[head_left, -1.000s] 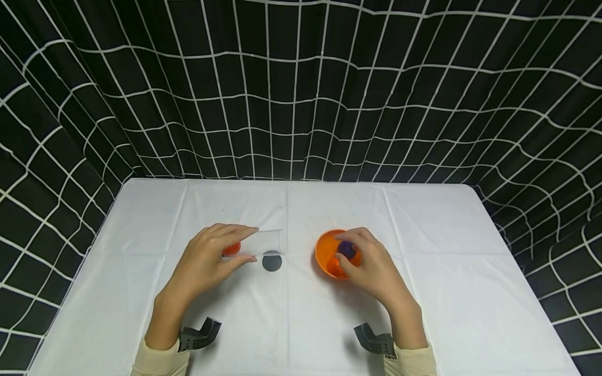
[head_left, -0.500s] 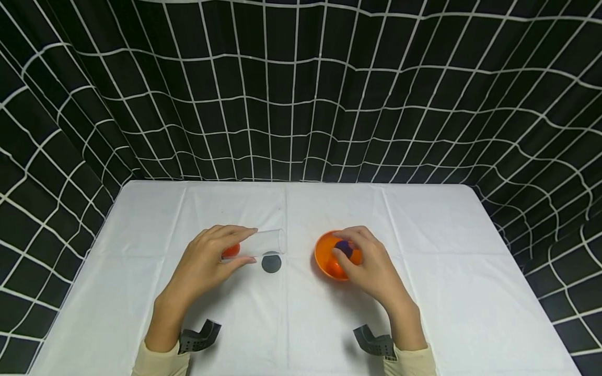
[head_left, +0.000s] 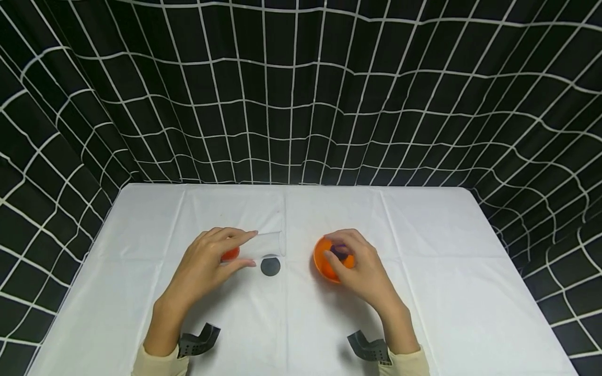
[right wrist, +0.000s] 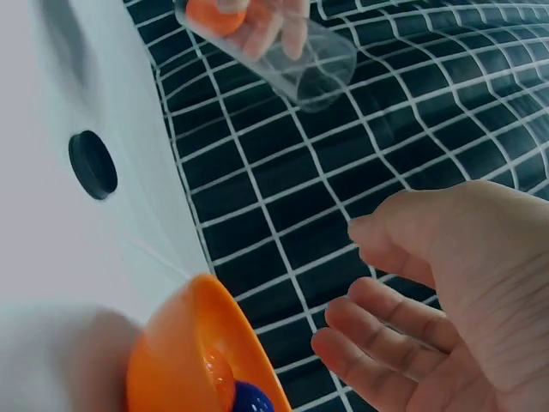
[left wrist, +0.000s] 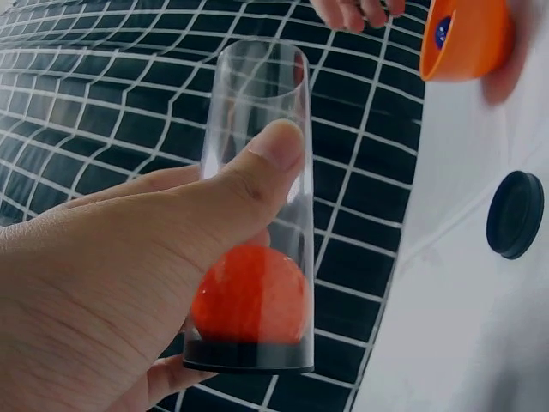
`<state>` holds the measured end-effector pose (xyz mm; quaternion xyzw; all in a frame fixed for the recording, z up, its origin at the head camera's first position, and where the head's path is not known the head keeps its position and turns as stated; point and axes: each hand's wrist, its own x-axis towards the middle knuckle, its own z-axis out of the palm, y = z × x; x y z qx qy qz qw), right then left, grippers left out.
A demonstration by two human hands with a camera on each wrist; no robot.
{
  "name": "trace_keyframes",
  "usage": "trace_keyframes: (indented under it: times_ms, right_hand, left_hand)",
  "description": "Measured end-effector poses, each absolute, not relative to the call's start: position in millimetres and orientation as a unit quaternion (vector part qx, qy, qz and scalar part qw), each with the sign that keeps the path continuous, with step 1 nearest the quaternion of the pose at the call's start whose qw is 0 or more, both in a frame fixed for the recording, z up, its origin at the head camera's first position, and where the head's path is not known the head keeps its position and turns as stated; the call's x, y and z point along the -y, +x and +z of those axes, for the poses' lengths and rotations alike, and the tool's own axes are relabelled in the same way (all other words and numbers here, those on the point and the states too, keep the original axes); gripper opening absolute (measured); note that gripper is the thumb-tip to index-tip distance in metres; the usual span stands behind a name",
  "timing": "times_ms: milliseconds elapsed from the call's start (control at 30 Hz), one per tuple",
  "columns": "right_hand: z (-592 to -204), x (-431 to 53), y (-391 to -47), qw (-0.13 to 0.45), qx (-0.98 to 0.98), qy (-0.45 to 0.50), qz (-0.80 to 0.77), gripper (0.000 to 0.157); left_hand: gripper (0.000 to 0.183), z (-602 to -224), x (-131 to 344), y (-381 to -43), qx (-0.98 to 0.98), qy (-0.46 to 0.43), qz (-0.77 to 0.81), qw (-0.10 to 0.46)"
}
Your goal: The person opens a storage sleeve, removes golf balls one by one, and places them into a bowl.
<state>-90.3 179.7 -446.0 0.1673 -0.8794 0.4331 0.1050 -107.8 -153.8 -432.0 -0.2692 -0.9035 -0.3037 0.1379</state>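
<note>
My left hand (head_left: 207, 258) grips a clear cylindrical tube (left wrist: 296, 202), its thumb across the wall. An orange-red ball (left wrist: 250, 296) lies inside, by the tube's black base (left wrist: 249, 356); in the head view the tube lies sideways, its free end pointing right. My right hand (head_left: 362, 266) hovers over an orange bowl (head_left: 318, 259), thumb and fingers apart with nothing between them. Within the bowl are an orange ball (right wrist: 220, 378) and a dark blue ball (right wrist: 253, 399), both partly hidden in the head view by the right hand.
A round black lid (head_left: 270, 267) lies on the white-covered table (head_left: 282, 324) between tube and bowl. Dark curtains (head_left: 291, 104) with a white grid surround the table's back and sides. Each wrist carries a dark camera mount (head_left: 199, 340).
My right hand has shifted slightly left over the bowl. The dark blue ball now appears a little further left within the bowl. My left hand keeps its hold on the tube.
</note>
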Motion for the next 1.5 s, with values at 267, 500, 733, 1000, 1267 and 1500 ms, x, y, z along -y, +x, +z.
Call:
trace_keyframes:
  times_ms: [267,500,733,1000,1267,1500]
  right_hand:
    - [-449.2,-167.7,-91.5,0.108,0.851,0.179,0.481,0.030]
    - [-456.4,-155.4,-93.1,0.080,0.813,0.180,0.548,0.030]
    - [-460.6,-141.1,-91.6,0.025,0.773,0.161,0.613,0.033]
    - [-464.3,-131.1,-90.6,-0.021,0.758,0.146,0.635,0.039]
    - [-467.9,-124.6,-90.5,-0.037,0.767,0.128,0.627,0.038]
    - [-471.4,-122.3,-91.4,-0.042,0.761,0.132,0.633,0.039]
  left_hand:
    - [0.057,-431.6,150.5,-106.7,0.900,-0.279,-0.299,0.148]
    - [0.053,-433.4,148.1,-106.2,0.896,-0.297,-0.289,0.161]
    - [0.051,-432.3,142.8,-106.1,0.891,-0.316,-0.279,0.171]
    - [0.050,-430.2,139.6,-104.6,0.894,-0.319,-0.263,0.174]
    - [0.052,-427.8,140.3,-103.0,0.899,-0.311,-0.246,0.183]
    - [0.053,-425.6,140.4,-102.4,0.898,-0.310,-0.245,0.194]
